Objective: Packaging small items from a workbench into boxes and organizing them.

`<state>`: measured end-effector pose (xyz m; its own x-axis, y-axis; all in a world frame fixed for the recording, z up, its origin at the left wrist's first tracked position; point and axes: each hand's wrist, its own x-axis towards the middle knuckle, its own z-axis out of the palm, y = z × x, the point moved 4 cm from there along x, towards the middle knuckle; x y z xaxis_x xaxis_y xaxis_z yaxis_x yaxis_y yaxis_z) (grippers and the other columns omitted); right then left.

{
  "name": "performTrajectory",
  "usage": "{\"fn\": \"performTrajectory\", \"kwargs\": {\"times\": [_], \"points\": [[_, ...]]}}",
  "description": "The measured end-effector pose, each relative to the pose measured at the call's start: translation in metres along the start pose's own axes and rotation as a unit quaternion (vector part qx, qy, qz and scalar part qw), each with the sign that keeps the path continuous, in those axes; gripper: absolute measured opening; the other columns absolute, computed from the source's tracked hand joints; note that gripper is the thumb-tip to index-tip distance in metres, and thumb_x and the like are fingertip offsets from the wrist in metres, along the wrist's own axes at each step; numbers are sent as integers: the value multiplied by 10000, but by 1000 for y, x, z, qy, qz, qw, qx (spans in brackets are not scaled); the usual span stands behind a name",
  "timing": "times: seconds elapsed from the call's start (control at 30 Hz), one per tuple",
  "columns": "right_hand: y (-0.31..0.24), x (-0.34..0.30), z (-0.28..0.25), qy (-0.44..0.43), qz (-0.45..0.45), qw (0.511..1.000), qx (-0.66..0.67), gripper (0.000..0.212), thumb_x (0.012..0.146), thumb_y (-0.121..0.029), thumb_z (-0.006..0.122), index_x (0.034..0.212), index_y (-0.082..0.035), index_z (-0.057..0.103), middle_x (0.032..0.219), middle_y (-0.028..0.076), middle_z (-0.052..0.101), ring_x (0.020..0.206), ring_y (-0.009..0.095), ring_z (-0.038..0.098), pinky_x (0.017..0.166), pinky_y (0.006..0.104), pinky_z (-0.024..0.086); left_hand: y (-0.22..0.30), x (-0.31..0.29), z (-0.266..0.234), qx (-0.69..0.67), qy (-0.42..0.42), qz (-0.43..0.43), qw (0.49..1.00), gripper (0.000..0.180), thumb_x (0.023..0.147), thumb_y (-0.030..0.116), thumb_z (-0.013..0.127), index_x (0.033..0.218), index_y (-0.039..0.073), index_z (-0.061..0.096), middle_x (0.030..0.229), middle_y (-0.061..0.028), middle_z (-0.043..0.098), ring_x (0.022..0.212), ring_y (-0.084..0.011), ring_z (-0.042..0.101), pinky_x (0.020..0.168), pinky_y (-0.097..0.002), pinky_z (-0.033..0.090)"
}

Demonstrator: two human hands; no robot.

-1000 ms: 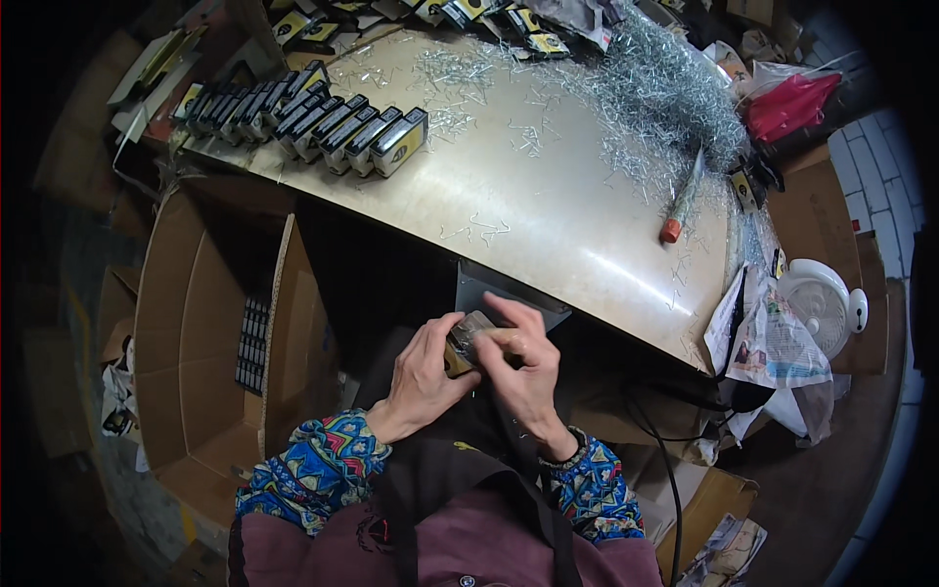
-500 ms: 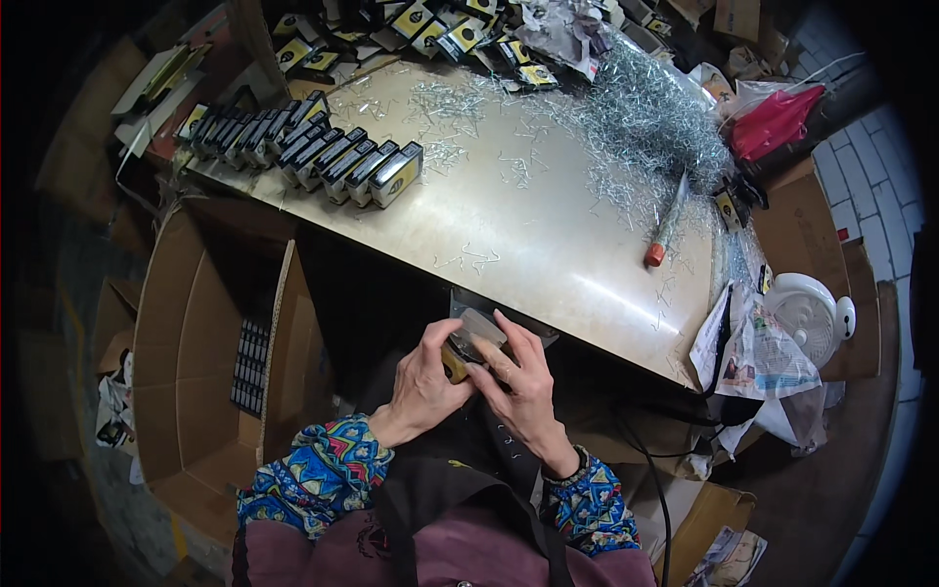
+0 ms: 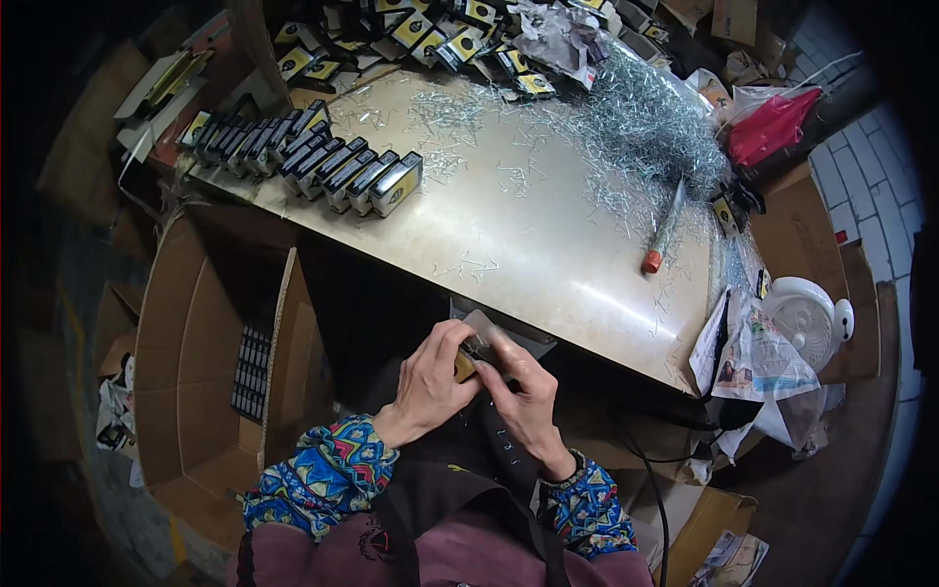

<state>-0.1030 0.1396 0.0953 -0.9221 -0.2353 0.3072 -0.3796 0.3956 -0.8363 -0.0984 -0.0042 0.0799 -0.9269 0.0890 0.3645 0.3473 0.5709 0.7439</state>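
Observation:
Close to my lap, just off the table's front edge, my left hand (image 3: 430, 377) is closed around a small yellow-and-black box (image 3: 464, 368). My right hand (image 3: 523, 383) grips the same box from the other side, its fingers bent over the top and partly smeared by motion. A translucent greyish piece (image 3: 479, 322) sticks up between the fingertips; whether it belongs to the box I cannot tell. Most of the box is hidden by my fingers. On the table's left side, similar black-and-yellow boxes (image 3: 396, 184) stand on edge in slanting rows.
A heap of thin bent metal wires (image 3: 650, 122) covers the far right of the metal table (image 3: 548, 235). More boxes (image 3: 421, 34) lie piled at the back. A red-tipped tool (image 3: 652, 260) lies at right. A cardboard carton (image 3: 186, 391) stands left, a white fan (image 3: 802, 318) right.
Both hands stay on the box near my lap. My right fingers have curled lower over it, and my left fingers have shifted slightly up and right. The table's things look unmoved.

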Motion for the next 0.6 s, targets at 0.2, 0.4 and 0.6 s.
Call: {"fn": "performTrajectory", "kwargs": {"times": [0.2,0.4,0.6], "points": [[2,-3,-1,14,136,976,167,256,904,28,687,1159,45,701,1176,149,709,931,105,662,812,238,544,5,6,0,-5,-13,-118,993,701,755,140,780,1334,11,406,1111,-237,622,1017,-448,630,784,-480,548],[1,0,0,93,214,950,206,210,902,23,698,1108,37,730,1056,87,736,900,98,665,820,229,536,6,8,7,7,-4,-70,998,586,768,120,765,1245,3,447,1031,-210,600,928,-424,635,760,-466,537],[-2,3,1,106,155,971,145,195,891,11,712,1084,39,727,1040,110,740,882,114,676,788,248,554,7,9,7,12,-8,-75,997,516,786,109,742,1191,-6,444,1032,-209,589,905,-431,629,723,-480,529]]}}
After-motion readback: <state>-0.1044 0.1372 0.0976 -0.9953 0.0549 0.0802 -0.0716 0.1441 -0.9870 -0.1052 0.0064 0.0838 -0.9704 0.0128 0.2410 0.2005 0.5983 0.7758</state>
